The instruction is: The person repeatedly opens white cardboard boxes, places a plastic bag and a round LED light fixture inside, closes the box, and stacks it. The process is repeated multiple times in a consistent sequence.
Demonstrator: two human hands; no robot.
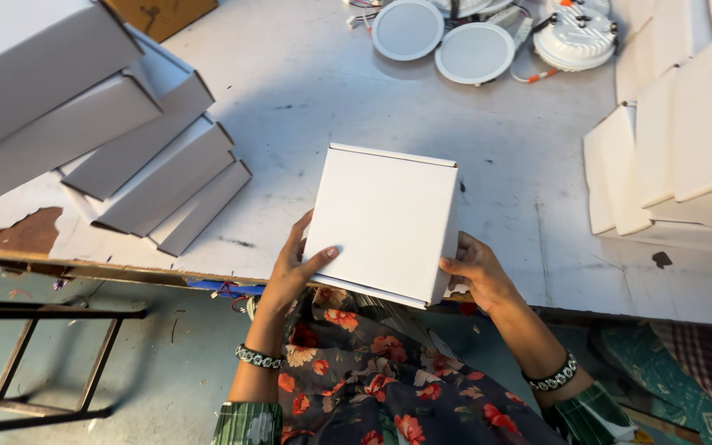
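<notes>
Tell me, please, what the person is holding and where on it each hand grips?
A closed white cardboard box, held between both hands: the left hand at its lower left corner with the thumb on top, the right hand at its lower right edge.

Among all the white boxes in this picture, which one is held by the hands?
The square white box in the middle, held between the left hand and right hand. The others lie stacked on the table at both sides, untouched.

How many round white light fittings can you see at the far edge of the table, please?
3 at least: one flat disc, a second disc beside it to the right, and a ribbed one further right. Another may be hidden, cut off by the top edge.
</notes>
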